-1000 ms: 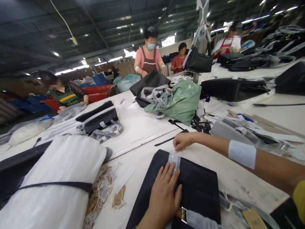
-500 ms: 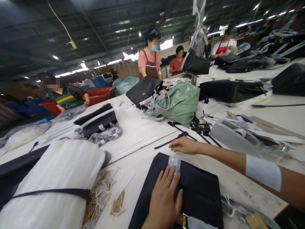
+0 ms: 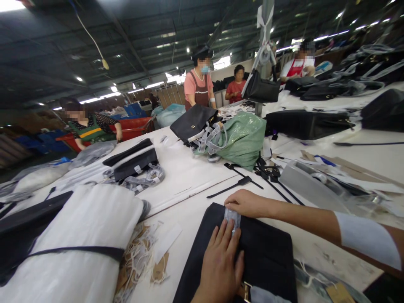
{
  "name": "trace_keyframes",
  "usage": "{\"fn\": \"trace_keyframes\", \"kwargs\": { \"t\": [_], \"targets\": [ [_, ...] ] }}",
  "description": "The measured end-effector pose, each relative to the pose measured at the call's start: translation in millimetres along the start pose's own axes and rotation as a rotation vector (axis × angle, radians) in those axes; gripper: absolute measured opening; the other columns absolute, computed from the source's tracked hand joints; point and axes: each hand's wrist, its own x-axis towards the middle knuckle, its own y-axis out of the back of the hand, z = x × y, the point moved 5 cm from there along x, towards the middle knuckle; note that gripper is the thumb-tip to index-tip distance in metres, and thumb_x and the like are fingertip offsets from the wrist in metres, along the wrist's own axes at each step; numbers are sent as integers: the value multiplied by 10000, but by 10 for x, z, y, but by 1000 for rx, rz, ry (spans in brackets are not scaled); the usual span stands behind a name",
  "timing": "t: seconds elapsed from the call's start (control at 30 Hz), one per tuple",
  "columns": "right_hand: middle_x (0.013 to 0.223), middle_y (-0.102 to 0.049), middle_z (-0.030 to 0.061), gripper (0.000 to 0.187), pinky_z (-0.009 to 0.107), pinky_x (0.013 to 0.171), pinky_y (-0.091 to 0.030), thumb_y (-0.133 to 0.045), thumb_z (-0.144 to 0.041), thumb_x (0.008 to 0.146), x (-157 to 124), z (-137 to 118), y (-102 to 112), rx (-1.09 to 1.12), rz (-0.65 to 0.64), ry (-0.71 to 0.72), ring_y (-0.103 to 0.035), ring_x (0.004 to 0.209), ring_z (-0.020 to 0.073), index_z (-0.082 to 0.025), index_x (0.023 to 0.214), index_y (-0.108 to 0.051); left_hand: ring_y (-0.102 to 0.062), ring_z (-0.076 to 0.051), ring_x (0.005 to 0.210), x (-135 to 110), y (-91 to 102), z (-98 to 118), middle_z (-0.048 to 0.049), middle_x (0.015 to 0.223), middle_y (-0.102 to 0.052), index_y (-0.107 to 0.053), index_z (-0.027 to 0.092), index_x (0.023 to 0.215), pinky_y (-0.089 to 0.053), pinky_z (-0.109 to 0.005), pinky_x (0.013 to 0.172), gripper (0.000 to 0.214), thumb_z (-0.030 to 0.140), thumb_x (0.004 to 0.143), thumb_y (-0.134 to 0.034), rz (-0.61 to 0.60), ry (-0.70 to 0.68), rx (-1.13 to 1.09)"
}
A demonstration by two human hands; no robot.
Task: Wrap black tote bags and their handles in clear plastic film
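Observation:
A black handbag point(image 3: 265, 244) lies flat on the white table right in front of me. Over its top edge sits a strip wrapped in clear plastic point(image 3: 232, 219). My left hand point(image 3: 221, 256) rests palm down on the bag, fingers stretched forward, with the fingertips on the lower part of that strip. At the bag's far edge, my right hand point(image 3: 244, 203) has its fingers bent together at the top end of the strip; the fingertips are partly hidden. Below my left hand a gold buckle point(image 3: 247, 291) shows beside more wrapping.
A white foam roll point(image 3: 85, 235) with a black band stands at left, near paper tags point(image 3: 160, 267) on strings. Black straps point(image 3: 232, 186), a grey tape dispenser point(image 3: 303, 185) and a green sack point(image 3: 243, 139) lie beyond. Co-workers point(image 3: 198, 84) stand around the table.
My right hand has come down from above the bag's far edge onto the top of the plastic-wrapped strip, its fingers closing there. My left hand stays flat on the bag.

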Motion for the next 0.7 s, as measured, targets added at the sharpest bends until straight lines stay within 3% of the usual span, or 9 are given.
{"fn": "trace_keyframes", "kwargs": {
  "t": [0.13,0.3,0.53,0.7],
  "targets": [
    [706,-678,30,338,258,616,-355,-456,-339,873,-53,-38,48,46,23,-26,-575,692,176,-172,787,-736,-303,-260,1458,-13,0,-17,-67,1575,-331,-397,203,1471,-422,-493,1135,544,252,938,-497,7,-8,2],
    [738,-699,44,472,255,579,-391,-395,-465,917,16,219,-111,119,-58,-205,-582,668,176,-153,894,-748,-324,-269,1448,-10,-18,-34,-80,1568,-344,-409,199,1463,-432,-498,1128,551,232,923,-513,18,3,-16],
    [839,-747,107,339,285,685,-415,-515,-350,853,166,173,-159,-29,-162,-130,-641,795,236,-149,885,-786,-340,-270,1441,-4,-28,-41,-79,1562,-352,-421,176,1453,-446,-499,1118,540,224,922,-505,3,-2,-14],
    [823,-753,84,323,272,679,-428,-541,-359,839,161,121,-113,-12,-241,-121,-653,794,228,-166,891,-795,-317,-262,1452,-14,-34,-44,-65,1575,-327,-415,191,1457,-444,-490,1122,539,238,928,-504,12,-3,-8]
  ]
}}
